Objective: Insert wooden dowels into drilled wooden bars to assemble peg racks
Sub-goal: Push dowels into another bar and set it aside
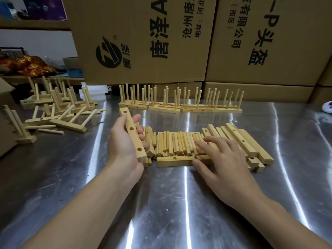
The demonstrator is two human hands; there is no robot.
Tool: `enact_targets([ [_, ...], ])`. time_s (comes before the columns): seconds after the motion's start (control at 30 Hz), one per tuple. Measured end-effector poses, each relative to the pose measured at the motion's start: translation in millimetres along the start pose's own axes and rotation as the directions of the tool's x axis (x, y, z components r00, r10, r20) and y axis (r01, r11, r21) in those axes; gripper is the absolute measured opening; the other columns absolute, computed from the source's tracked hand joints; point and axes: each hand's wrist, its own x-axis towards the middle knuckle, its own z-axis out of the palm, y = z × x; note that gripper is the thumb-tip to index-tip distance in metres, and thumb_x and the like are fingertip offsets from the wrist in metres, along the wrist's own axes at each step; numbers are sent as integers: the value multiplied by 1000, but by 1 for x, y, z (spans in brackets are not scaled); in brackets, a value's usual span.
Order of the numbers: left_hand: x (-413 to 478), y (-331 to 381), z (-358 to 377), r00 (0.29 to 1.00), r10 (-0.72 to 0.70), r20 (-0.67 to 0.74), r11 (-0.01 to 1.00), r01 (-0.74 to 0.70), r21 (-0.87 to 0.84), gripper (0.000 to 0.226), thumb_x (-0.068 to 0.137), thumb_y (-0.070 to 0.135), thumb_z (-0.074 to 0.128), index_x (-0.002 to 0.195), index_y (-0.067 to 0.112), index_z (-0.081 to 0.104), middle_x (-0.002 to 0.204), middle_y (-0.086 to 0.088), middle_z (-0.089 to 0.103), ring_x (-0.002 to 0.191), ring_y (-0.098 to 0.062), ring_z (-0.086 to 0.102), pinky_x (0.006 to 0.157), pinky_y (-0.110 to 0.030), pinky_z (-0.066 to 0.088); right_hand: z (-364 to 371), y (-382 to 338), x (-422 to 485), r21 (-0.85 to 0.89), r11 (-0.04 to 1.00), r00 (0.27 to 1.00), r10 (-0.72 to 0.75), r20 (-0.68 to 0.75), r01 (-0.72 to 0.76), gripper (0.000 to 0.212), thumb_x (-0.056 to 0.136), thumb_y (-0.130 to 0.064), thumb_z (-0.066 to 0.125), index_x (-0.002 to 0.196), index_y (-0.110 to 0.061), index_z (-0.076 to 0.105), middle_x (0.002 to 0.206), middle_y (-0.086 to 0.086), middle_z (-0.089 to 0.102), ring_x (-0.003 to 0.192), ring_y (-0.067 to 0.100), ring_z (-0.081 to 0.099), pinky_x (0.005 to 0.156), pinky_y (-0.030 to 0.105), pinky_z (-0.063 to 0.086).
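Observation:
My left hand [124, 146] grips a drilled wooden bar [132, 131] that shows three holes and points away from me. A heap of loose dowels [177, 143] lies on the steel table, just right of that bar. My right hand [221, 156] lies over the right end of the dowel heap with its fingers stretched out, touching the dowels; its thumb rests against a drilled bar [173, 160] lying crosswise in front of the heap. A stack of drilled bars [246, 141] lies to the right of the dowels.
Finished peg racks [179, 101] stand in a row at the back of the steel table [179, 203]. More racks [59, 108] lie jumbled at the left. Large cardboard boxes [161, 38] wall off the back. A white object [327, 106] sits at the right edge.

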Motion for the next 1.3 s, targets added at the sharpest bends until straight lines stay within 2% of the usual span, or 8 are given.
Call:
enact_targets([
  [0.23,-2,3,1,998,40,-43,999,-40,-1,40,110,43,47,120,15,74,62,7,53,51,-4,46,44,-17,37,-10,-14,-2,50,997,994,-50,-96,55,48,97,-58,55,141,-40,63,144,-18,51,141,9,32,109,35,27],
  [0.47,-4,2,2,998,21,-51,1000,-22,-12,40,110,42,47,120,14,74,62,6,51,50,-4,45,43,-17,36,-13,-37,20,-59,989,983,-128,129,136,69,99,-62,58,162,-42,36,162,-18,32,150,12,16,121,40,24],
  [0.7,-3,4,2,998,15,-59,1000,-15,-6,41,110,43,47,116,15,77,63,6,54,52,-5,47,44,-18,38,-5,-37,21,-95,966,970,-244,-16,242,26,96,-39,74,121,-32,78,131,-12,63,128,14,51,102,35,44],
  [0.87,-3,2,4,998,6,-59,1000,-6,1,41,110,42,48,115,13,76,62,6,54,50,-6,46,43,-19,38,2,-35,17,-107,950,947,-303,-109,292,21,90,-30,82,110,-27,80,119,-8,68,117,19,59,95,37,50],
  [1.07,0,-1,0,999,-22,-40,1000,22,-6,41,109,42,48,116,12,76,62,6,53,49,-5,46,43,-18,36,7,-33,14,-79,933,898,-360,-253,352,14,95,-27,75,106,-22,82,109,-7,73,106,19,64,88,37,49],
  [1.13,1,-2,-1,999,-48,-11,999,48,-9,41,109,43,49,116,13,77,63,5,54,49,-5,46,42,-18,37,2,-33,13,65,945,883,-275,-381,322,14,97,-29,72,108,-24,80,106,-11,74,102,13,65,87,34,50],
  [1.2,2,-4,-1,997,-54,47,998,53,22,37,108,41,54,117,12,75,64,5,54,49,-4,47,41,-18,37,-7,-34,10,397,884,885,-41,-463,248,12,99,-31,71,109,-32,76,103,-17,75,99,9,69,83,25,52],
  [1.3,2,-12,0,993,-53,108,987,36,154,25,100,32,70,115,12,72,70,2,55,50,-5,46,40,-19,38,-18,-32,8,810,569,902,261,-345,145,14,98,-29,73,110,-33,79,103,-7,80,99,16,76,80,21,57],
])
